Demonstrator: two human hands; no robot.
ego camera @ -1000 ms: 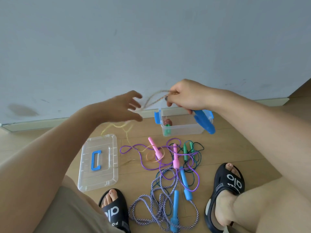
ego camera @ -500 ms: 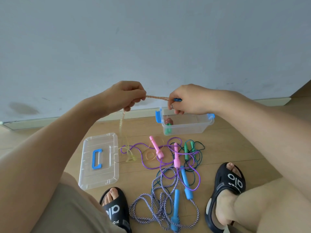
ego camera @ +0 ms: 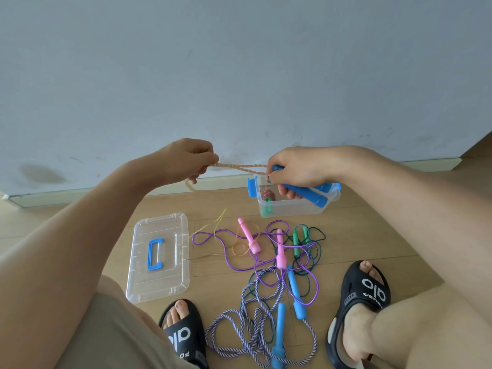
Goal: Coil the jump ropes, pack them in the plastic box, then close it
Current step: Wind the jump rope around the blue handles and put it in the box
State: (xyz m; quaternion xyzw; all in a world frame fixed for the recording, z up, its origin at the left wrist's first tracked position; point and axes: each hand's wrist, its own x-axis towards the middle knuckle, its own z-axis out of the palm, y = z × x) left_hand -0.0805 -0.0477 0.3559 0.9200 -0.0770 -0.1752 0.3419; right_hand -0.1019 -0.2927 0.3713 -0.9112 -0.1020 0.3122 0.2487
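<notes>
hands up in front of the wall, both busy with one orange braided rope (ego camera: 239, 167); left hand (ego camera: 190, 159) has its fingers curled round the rope, with a bit of it looping out just below the fist; right hand (ego camera: 295, 171) grips the pair of blue handles (ego camera: 310, 193) together, rope stretched fairly taut between the two hands; clear plastic box (ego camera: 292, 207) with blue latches sits open on the wood floor (ego camera: 213, 265) right under the right hand, near the wall, and there's already a coiled reddish rope with green handles (ego camera: 267, 199) inside; its clear lid (ego camera: 158, 258) with the blue handle lies flat on the floor to the left, well apart from the box; between the sandals (ego camera: 363, 307) there's a tangle of loose ropes: purple rope with pink handles (ego camera: 279, 249), dark green one (ego camera: 303, 239), and a purple-white braided rope with blue handles (ego camera: 255, 334) nearest the feet.
</notes>
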